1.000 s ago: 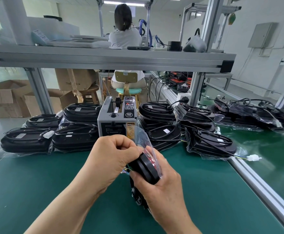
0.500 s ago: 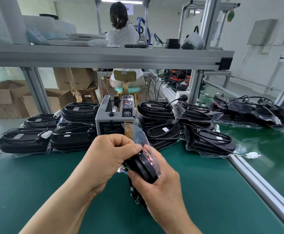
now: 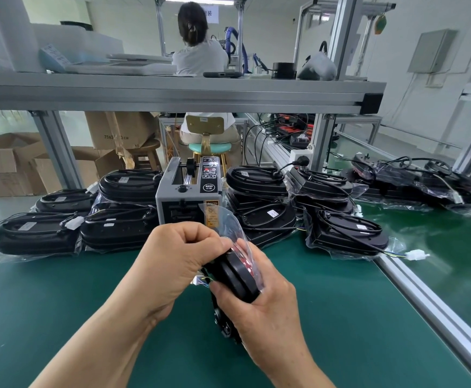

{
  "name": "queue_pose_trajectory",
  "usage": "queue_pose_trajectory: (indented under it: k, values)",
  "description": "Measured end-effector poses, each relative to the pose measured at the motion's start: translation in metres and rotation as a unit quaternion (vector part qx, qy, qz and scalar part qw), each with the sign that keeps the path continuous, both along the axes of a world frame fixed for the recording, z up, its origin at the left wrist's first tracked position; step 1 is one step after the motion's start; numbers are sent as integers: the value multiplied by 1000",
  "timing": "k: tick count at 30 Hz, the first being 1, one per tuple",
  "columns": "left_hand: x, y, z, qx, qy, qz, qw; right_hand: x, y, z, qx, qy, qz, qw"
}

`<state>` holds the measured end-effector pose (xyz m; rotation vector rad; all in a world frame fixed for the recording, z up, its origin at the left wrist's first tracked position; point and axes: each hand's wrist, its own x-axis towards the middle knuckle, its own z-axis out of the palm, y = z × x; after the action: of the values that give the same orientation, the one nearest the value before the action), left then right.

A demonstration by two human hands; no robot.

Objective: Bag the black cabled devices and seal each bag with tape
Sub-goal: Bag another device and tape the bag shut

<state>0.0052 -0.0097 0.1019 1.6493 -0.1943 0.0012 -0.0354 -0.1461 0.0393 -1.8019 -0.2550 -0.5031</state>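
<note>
Device (image 3: 235, 277): black, rounded, stood on edge, partly bagged, gripped between fingers (image 3: 259, 261) and thumb of the right hand (image 3: 267, 312).
Bag (image 3: 228, 222): clear plastic; its mouth flared upward past the pinching fingertips (image 3: 220, 242) of the left hand (image 3: 172, 261).

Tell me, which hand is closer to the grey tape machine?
Left. The left hand sits right in front of the tape machine, pinching the clear bag. The right hand is farther back toward the person and off to the right, gripping the black device.

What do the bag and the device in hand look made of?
The bag: thin clear plastic film, glossy; the label on the tape dispenser shows through it. The device: probably moulded black plastic, smooth semi-matte with soft highlights on its rim.
</note>
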Motion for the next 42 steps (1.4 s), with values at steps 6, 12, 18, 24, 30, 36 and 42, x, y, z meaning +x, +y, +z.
queue_pose_trajectory:
  k: [6,12,18,24,30,36,42]
  values:
    - [-2,0,4,-45,18,-22,999,0,0,0,2,10,-2,1000]
    - [-4,-1,5,-33,16,-15,999,0,1,-2,6,18,3,1000]
    - [-4,-2,2,0,-1,12,1000,0,1,-4,4,16,0,1000]
    - [-5,-2,2,12,-11,21,1000,1,1,-5,8,21,-2,1000]
    - [-5,-2,2,20,-21,25,999,1,1,-5,0,7,-4,1000]
    - [-6,-1,2,59,-55,35,996,0,2,-5,-5,6,0,1000]
    - [-7,5,-8,93,-72,70,991,0,3,-6,0,10,10,1000]
